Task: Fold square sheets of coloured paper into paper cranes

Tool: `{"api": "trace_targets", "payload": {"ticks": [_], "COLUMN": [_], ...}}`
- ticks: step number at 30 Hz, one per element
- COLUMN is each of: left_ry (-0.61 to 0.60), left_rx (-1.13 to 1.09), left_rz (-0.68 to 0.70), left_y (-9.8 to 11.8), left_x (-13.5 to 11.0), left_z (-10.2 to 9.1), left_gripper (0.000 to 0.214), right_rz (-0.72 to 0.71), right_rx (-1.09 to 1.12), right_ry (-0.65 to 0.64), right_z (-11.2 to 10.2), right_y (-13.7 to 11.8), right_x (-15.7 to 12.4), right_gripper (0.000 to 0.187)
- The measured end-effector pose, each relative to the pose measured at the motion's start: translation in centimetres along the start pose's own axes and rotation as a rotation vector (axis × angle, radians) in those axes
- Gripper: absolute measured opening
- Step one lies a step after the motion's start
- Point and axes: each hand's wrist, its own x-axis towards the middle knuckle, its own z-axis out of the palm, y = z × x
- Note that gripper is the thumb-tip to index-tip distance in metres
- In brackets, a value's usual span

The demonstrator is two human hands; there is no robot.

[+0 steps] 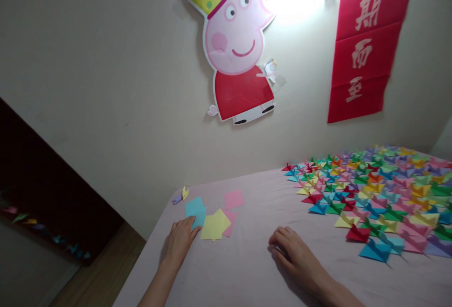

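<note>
My left hand (pixel 183 233) lies over the near edge of light blue paper squares (pixel 195 206), fingers stretched out and touching them. Just right of it are overlapping yellow paper squares (pixel 214 226), with a pink square (pixel 231 222) partly under them. Another pink square (pixel 233 199) lies flat behind. On the bare cloth further right rests my right hand (pixel 287 248), its fingers loosely bent and the thumb apart, with nothing seen in it.
Rows of folded paper cranes (pixel 377 198) in many colours cover the right side of the pink-covered surface (pixel 247 274). A yellow and a purple folded piece (pixel 181 196) sit at the far left corner. A wall with a pig cutout (pixel 243 90) and red banner (pixel 363 67) stands behind.
</note>
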Motion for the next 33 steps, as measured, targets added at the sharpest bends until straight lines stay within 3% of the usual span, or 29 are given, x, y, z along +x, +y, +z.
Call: {"api": "trace_targets", "payload": {"ticks": [5, 11, 21, 27, 33], "left_ry": [0.020, 0.034, 0.029, 0.023, 0.017], "left_rx": [0.033, 0.058, 0.077, 0.063, 0.025], "left_rz": [-0.010, -0.073, -0.103, -0.178, -0.242], "left_y": [-0.4, 0.5, 1.3, 2.5, 4.2], "left_x": [0.3, -0.1, -0.1, -0.5, 0.1], "left_z": [0.4, 0.7, 0.3, -0.3, -0.6], "left_gripper": [0.036, 0.051, 0.035, 0.053, 0.035], "right_rz": [-0.011, -0.018, -0.018, -0.034, -0.027], "right_rx": [0.001, 0.008, 0.005, 0.003, -0.021], "right_ry": [0.002, -0.008, -0.007, 0.020, 0.010], "right_z": [0.1, 0.1, 0.2, 0.2, 0.3], "right_y": [0.1, 0.3, 0.5, 0.5, 0.4], "right_x": [0.0, 0.0, 0.0, 0.0, -0.1], "right_gripper": [0.012, 0.014, 0.015, 0.014, 0.015]}}
